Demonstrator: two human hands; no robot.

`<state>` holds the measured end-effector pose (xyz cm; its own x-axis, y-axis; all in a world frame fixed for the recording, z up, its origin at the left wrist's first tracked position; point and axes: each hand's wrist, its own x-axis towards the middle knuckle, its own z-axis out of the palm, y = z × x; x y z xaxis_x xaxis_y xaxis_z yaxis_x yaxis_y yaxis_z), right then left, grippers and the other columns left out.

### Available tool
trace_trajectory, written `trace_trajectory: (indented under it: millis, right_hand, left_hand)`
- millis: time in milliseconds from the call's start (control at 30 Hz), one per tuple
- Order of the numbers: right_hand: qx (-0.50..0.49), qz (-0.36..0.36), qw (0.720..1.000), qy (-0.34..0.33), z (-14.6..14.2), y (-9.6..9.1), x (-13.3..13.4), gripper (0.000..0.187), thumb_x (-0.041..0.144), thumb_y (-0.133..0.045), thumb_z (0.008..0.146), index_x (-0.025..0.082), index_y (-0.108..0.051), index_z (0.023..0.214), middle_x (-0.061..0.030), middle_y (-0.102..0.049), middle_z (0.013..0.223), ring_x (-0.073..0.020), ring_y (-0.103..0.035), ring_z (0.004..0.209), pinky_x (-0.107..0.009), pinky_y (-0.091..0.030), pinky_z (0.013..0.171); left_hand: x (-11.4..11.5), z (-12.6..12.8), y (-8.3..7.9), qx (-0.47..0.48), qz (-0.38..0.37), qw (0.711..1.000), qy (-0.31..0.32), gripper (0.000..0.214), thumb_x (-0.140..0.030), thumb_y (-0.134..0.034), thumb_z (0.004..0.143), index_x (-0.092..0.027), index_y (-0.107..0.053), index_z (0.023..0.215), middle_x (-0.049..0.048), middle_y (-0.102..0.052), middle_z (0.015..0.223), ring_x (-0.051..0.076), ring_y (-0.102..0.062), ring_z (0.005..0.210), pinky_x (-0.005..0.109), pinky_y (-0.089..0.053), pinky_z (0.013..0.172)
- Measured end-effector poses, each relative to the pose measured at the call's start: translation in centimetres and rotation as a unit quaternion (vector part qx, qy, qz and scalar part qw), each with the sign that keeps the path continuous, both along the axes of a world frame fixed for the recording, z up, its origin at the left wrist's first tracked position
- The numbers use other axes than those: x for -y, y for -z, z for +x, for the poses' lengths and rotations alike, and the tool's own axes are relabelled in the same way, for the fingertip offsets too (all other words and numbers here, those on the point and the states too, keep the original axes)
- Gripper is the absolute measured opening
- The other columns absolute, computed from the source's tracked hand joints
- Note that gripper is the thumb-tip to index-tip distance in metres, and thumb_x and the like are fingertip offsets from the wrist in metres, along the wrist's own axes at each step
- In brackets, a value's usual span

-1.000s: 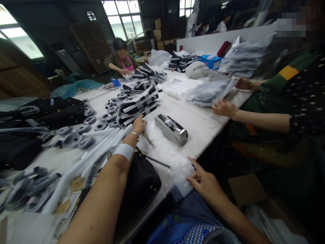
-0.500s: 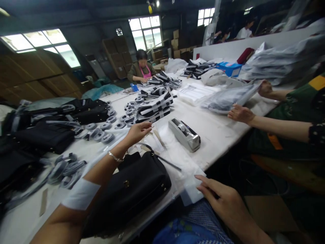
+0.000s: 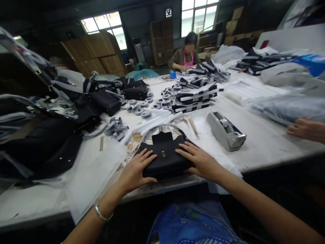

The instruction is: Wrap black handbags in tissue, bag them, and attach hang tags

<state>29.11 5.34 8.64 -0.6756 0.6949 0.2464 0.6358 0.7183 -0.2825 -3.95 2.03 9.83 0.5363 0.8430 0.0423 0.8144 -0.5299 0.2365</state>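
Observation:
A black handbag point(image 3: 166, 163) lies on the table edge in front of me, its flap point(image 3: 162, 137) turned back and a gold clasp showing on its front. My left hand point(image 3: 135, 171) grips the bag's left end, fingers spread over the face and thumb along the near lower edge. At the other end my right hand point(image 3: 199, 161) holds it the same way, thumb tucked near the side. The wrapped handle point(image 3: 172, 126) arches behind the bag. To the right stands a grey tape dispenser point(image 3: 225, 132), apart from my hand.
Wrapped strap bundles point(image 3: 195, 98) and small rolls point(image 3: 146, 113) lie farther back. More black bags point(image 3: 56, 139) are heaped on the left, near clear plastic sheets point(image 3: 96, 176). A co-worker's hand point(image 3: 307, 129) touches a bagged item point(image 3: 286, 106) at right. Another person point(image 3: 189, 56) sits across the table.
The view has swung left. My right hand has left the plastic sheet by the table edge and come onto the handbag. My left hand has come back onto the bag, which now faces me squarely.

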Motion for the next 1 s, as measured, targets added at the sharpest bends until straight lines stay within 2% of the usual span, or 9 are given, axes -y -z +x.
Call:
trace_trajectory:
  millis: [233, 333, 433, 533, 633, 733, 800, 900, 1000]
  right_hand:
    - [0.028, 0.009, 0.999, -0.036, -3.4, -0.3, 1.2, 0.081, 0.019, -0.079, 0.075, 0.022, -0.044, 0.148, -0.0111, -0.047, 0.151, -0.0339, -0.035, 0.143, -0.05, -0.04, 0.113]
    - [0.069, 0.029, 0.996, -0.05, -5.3, -1.8, 1.7, 0.083, 0.03, -0.08, 0.076, 0.022, -0.041, 0.149, -0.0135, -0.047, 0.15, -0.0363, -0.037, 0.142, -0.06, -0.03, 0.116]
    - [0.098, 0.05, 0.989, -0.103, -6.5, -2.5, 1.1, 0.086, 0.035, -0.077, 0.079, 0.021, -0.034, 0.153, -0.0145, -0.044, 0.152, -0.0351, -0.034, 0.143, -0.063, -0.02, 0.118]
    - [0.118, 0.07, 0.983, -0.125, -6.9, -1.1, 0.3, 0.08, 0.022, -0.07, 0.084, 0.026, -0.031, 0.154, -0.011, -0.043, 0.154, -0.0333, -0.037, 0.142, -0.059, -0.032, 0.114]
    - [0.118, 0.105, 0.981, -0.112, -6.7, 2.2, 0.1, 0.071, 0.008, -0.057, 0.088, 0.032, -0.037, 0.151, -0.0065, -0.048, 0.15, -0.0321, -0.043, 0.138, -0.056, -0.043, 0.107]
    - [0.086, 0.12, 0.984, -0.102, -6.4, 5.5, 0.4, 0.068, 0.003, -0.047, 0.088, 0.031, -0.04, 0.15, -0.0053, -0.049, 0.15, -0.0322, -0.042, 0.139, -0.058, -0.044, 0.106]
    - [0.059, 0.101, 0.988, -0.1, -6.2, 6.6, 0.7, 0.072, -0.001, -0.042, 0.084, 0.03, -0.041, 0.149, -0.0045, -0.047, 0.151, -0.0306, -0.038, 0.142, -0.058, -0.041, 0.109]
    - [0.026, 0.04, 0.993, -0.107, -5.8, 6.3, 0.9, 0.076, 0.0, -0.044, 0.078, 0.026, -0.042, 0.149, -0.0056, -0.043, 0.154, -0.0279, -0.032, 0.145, -0.058, -0.033, 0.114]
    - [0.018, -0.015, 0.994, -0.105, -6.0, 4.3, 0.9, 0.06, 0.015, -0.055, 0.085, 0.025, -0.049, 0.145, -0.0086, -0.047, 0.151, -0.029, -0.04, 0.141, -0.058, -0.032, 0.115]
  left_hand:
    - [4.0, -2.1, 0.1, -0.024, 0.012, 0.998, -0.05, 0.078, -0.044, -0.077, 0.077, -0.03, -0.044, 0.146, 0.0075, -0.051, 0.148, 0.032, -0.045, 0.138, 0.054, -0.039, 0.111]
    - [5.1, -2.0, -0.4, -0.04, 0.059, 0.995, -0.072, 0.084, -0.043, -0.078, 0.077, -0.029, -0.037, 0.15, 0.0107, -0.046, 0.152, 0.035, -0.04, 0.141, 0.062, -0.026, 0.116]
    - [5.0, -1.4, -0.3, -0.044, 0.09, 0.994, -0.033, 0.087, -0.041, -0.075, 0.08, -0.029, -0.029, 0.153, 0.0105, -0.038, 0.157, 0.034, -0.037, 0.143, 0.062, -0.021, 0.117]
    - [4.3, -1.3, 1.4, -0.045, 0.111, 0.993, 0.004, 0.069, -0.029, -0.064, 0.091, -0.034, -0.032, 0.152, 0.0051, -0.042, 0.155, 0.029, -0.044, 0.139, 0.052, -0.037, 0.112]
    - [4.1, -1.7, 4.2, -0.042, 0.158, 0.986, 0.019, 0.058, -0.016, -0.049, 0.097, -0.035, -0.036, 0.15, 0.003, -0.05, 0.149, 0.027, -0.05, 0.135, 0.046, -0.044, 0.107]
    - [4.4, -1.9, 6.6, -0.028, 0.176, 0.984, 0.008, 0.06, -0.012, -0.049, 0.095, -0.035, -0.038, 0.149, 0.0031, -0.048, 0.15, 0.028, -0.047, 0.137, 0.047, -0.044, 0.108]
    - [4.8, -1.9, 7.0, -0.019, 0.15, 0.988, -0.003, 0.066, -0.009, -0.052, 0.093, -0.038, -0.036, 0.149, 0.0023, -0.043, 0.154, 0.029, -0.042, 0.14, 0.049, -0.041, 0.111]
    - [5.3, -1.3, 6.3, 0.002, 0.096, 0.995, -0.006, 0.068, -0.016, -0.058, 0.091, -0.041, -0.034, 0.15, 0.0041, -0.033, 0.16, 0.031, -0.033, 0.145, 0.054, -0.036, 0.113]
    - [5.7, -0.3, 6.0, 0.026, 0.092, 0.995, -0.035, 0.062, -0.028, -0.06, 0.092, -0.041, -0.037, 0.149, 0.0067, -0.031, 0.161, 0.035, -0.03, 0.146, 0.06, -0.035, 0.112]
